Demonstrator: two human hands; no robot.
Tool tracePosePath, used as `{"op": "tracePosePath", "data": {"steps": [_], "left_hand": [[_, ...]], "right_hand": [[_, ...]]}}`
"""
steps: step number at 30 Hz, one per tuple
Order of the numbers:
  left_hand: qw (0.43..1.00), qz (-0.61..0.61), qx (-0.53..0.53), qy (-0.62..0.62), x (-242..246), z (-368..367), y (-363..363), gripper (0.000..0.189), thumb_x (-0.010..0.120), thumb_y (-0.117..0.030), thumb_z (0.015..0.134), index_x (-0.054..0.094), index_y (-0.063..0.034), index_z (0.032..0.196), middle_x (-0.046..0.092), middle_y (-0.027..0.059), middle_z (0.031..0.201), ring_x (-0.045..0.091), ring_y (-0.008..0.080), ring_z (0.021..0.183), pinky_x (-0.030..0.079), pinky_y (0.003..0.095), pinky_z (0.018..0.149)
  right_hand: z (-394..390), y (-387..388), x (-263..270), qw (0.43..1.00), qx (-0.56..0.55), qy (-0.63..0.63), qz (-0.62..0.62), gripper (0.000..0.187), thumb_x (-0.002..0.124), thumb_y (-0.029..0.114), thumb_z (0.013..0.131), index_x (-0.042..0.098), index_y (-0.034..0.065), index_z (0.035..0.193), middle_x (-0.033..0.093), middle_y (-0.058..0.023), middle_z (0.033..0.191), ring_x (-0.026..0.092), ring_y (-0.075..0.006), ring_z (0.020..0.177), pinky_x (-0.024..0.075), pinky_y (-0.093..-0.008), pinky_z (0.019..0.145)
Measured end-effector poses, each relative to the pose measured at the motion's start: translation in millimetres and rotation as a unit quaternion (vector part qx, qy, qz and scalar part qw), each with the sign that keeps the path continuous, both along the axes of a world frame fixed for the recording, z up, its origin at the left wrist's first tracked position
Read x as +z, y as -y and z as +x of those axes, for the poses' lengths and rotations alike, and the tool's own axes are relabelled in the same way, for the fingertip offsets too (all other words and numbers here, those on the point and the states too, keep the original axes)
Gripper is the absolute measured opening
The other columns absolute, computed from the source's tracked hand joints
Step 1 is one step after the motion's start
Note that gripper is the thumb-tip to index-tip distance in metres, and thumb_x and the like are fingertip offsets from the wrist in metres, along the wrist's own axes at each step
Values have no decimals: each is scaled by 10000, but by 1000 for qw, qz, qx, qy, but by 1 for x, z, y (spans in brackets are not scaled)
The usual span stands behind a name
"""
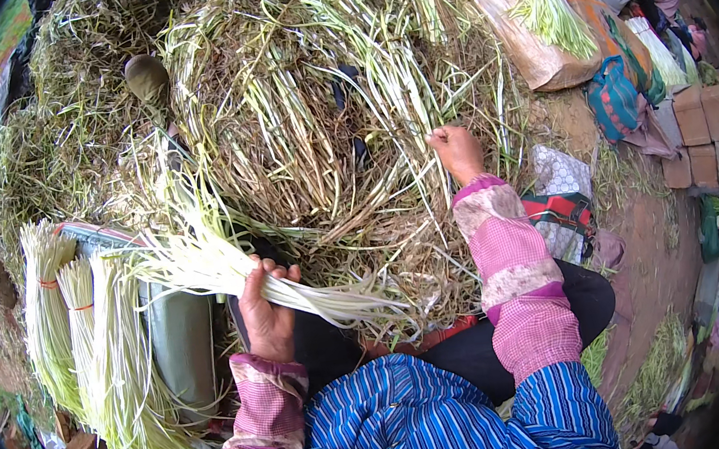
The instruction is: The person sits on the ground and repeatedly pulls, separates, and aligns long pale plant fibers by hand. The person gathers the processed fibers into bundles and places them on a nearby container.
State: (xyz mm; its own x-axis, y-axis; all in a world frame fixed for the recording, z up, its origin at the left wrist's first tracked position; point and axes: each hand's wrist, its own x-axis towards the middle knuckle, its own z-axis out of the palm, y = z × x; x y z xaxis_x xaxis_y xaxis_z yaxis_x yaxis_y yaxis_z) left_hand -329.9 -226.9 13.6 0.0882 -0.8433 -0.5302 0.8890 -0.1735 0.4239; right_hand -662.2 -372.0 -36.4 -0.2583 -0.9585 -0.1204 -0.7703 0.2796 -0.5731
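My left hand (pixel 268 306) is closed around a loose bunch of pale, peeled plant stalks (pixel 216 265). Their yellow-green tips fan out to the upper left and the white ends trail to the right. My right hand (pixel 458 153) is over the near right side of a heap of unpeeled stalks (pixel 294 131), fingers curled together against some stalks. Whether a stalk is pinched between those fingertips is hard to see. Brown withered leaves and roots cover much of the heap.
Left of me, pale bundles (pixel 51 316), some banded, lean on a grey-green padded object (pixel 182 340). More peeled stalks (pixel 553 19) lie on a wrapped block (pixel 530 55) at upper right. Bricks (pixel 699 115) are stacked at far right; a patterned bag (pixel 561 169) sits nearer.
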Motion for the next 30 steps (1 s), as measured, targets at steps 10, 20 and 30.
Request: {"op": "tracePosePath", "data": {"steps": [10, 20, 30], "left_hand": [[991, -13, -110, 72, 20, -30, 22, 224, 599, -81, 792, 518, -14, 990, 551, 64, 750, 497, 116, 559, 463, 281, 544], [968, -3, -214, 130, 35, -42, 12, 189, 646, -16, 741, 556, -11, 907, 577, 28, 745, 532, 111, 586, 451, 235, 538], [993, 3, -97, 68, 31, -5, -21, 239, 591, -53, 789, 491, -28, 1006, 538, 46, 788, 469, 110, 625, 415, 266, 562]], "right_hand": [[90, -85, 67, 949, 89, 298, -58, 82, 614, 100, 782, 609, 23, 810, 629, -85, 758, 584, -136, 634, 509, -269, 548], [146, -157, 75, 903, 97, 417, -40, 76, 617, 57, 776, 593, -15, 787, 577, -63, 760, 578, -145, 645, 465, -237, 573], [72, -151, 51, 983, 63, 19, -174, 163, 548, 190, 829, 573, 31, 806, 550, -86, 901, 535, -200, 762, 484, -316, 611]]}}
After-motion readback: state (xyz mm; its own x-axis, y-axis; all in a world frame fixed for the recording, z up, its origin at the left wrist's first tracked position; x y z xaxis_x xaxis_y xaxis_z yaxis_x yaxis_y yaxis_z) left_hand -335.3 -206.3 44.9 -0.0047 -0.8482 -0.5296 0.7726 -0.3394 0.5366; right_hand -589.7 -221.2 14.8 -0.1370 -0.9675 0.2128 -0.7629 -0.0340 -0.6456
